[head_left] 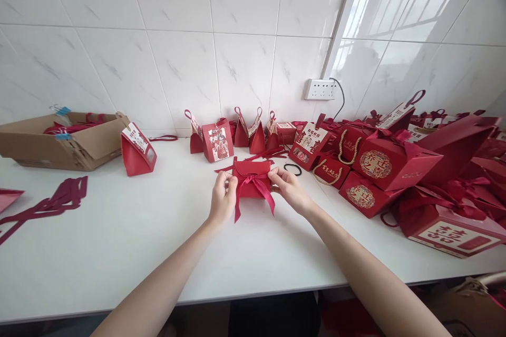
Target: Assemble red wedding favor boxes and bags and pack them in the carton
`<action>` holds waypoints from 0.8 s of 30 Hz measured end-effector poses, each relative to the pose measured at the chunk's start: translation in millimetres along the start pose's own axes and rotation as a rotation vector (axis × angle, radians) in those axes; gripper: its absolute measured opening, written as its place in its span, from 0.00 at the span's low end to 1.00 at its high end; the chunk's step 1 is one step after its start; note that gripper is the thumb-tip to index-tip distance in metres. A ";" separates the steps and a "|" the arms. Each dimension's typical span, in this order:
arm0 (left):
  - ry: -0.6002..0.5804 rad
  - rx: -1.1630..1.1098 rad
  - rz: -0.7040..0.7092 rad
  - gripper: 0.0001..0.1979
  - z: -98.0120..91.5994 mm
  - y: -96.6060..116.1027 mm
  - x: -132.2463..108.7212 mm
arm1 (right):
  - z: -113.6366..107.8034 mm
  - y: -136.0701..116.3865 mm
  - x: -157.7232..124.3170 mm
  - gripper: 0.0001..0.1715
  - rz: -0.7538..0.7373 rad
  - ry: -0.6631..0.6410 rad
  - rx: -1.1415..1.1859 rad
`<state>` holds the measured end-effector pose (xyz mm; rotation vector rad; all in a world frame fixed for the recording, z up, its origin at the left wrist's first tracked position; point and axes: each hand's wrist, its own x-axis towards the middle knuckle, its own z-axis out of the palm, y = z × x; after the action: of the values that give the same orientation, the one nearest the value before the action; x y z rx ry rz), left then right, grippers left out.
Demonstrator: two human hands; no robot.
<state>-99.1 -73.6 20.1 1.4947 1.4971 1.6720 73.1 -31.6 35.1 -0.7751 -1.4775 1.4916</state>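
A small red gift box [250,169] with a flap stands near the middle of the white table. Around its front runs a dark red ribbon [264,190], tied, with two loose tails hanging down. My left hand [222,196] is closed at the left side of the box, thumb and fingers pinching its edge. On the opposite side, my right hand [291,188] grips the upper right edge near the ribbon, fingers bent. A black hair tie [293,169] lies just behind my right hand. Loose dark red ribbons [272,154] lie behind the box.
Red gift boxes [389,166] are piled along the right. Several tent-shaped red boxes [219,141] stand by the wall, another [137,152] further left. A cardboard box [59,139] and flat ribbon strips [65,196] lie at left. A power strip [319,89] is on the wall.
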 end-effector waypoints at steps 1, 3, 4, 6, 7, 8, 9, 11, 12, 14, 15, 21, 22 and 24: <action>0.003 -0.042 -0.025 0.11 0.1 0.5 0.5 | -0.6 -0.4 0.0 0.23 -0.014 -0.001 -0.004; 0.007 -0.128 -0.066 0.11 0.4 0.9 2.0 | -1.6 -1.4 -0.3 0.23 -0.038 -0.007 -0.005; 0.000 -0.162 -0.081 0.12 0.5 0.9 2.7 | -1.9 -1.9 -0.4 0.22 -0.046 -0.011 -0.004; -0.044 -0.200 -0.103 0.14 0.1 1.4 3.5 | -2.1 -3.0 -0.8 0.22 -0.055 -0.014 -0.006; -0.070 -0.202 -0.108 0.15 -0.2 1.9 3.4 | -2.1 -3.4 -1.0 0.22 -0.054 -0.012 -0.007; -0.090 -0.198 -0.107 0.16 -0.5 2.6 2.9 | -2.0 -3.9 -1.0 0.22 -0.050 -0.005 -0.008; -0.103 -0.189 -0.105 0.17 -0.6 3.5 2.2 | -1.9 -4.2 -1.0 0.23 -0.044 0.005 -0.010; -0.115 -0.160 -0.106 0.19 -0.2 5.1 0.5 | -1.6 -4.8 -1.0 0.24 -0.023 0.028 -0.018; -0.113 -0.143 -0.108 0.19 0.3 5.7 -0.2 | -1.4 -5.1 -1.0 0.25 -0.013 0.040 -0.024; -0.095 -0.121 -0.121 0.18 1.8 6.0 -0.8 | -0.9 -5.7 -1.2 0.26 0.002 0.061 -0.031; -0.086 -0.119 -0.138 0.18 2.5 6.0 -0.6 | -0.6 -6.1 -1.3 0.27 0.006 0.067 -0.031; -0.261 -0.325 -0.262 0.35 2.4 8.7 2.1 | 0.1 -6.1 -2.0 0.25 0.015 0.053 0.006; -0.332 -0.380 -0.270 0.36 1.9 9.8 2.1 | -0.1 -5.5 -1.8 0.25 0.021 0.050 0.018; -0.429 -0.443 -0.291 0.40 1.2 11.3 1.9 | -0.9 -3.9 -1.0 0.24 0.030 0.045 0.042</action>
<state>-95.0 -75.1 30.8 1.2232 0.9797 1.2975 74.9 -32.5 38.7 -0.8040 -1.4021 1.5132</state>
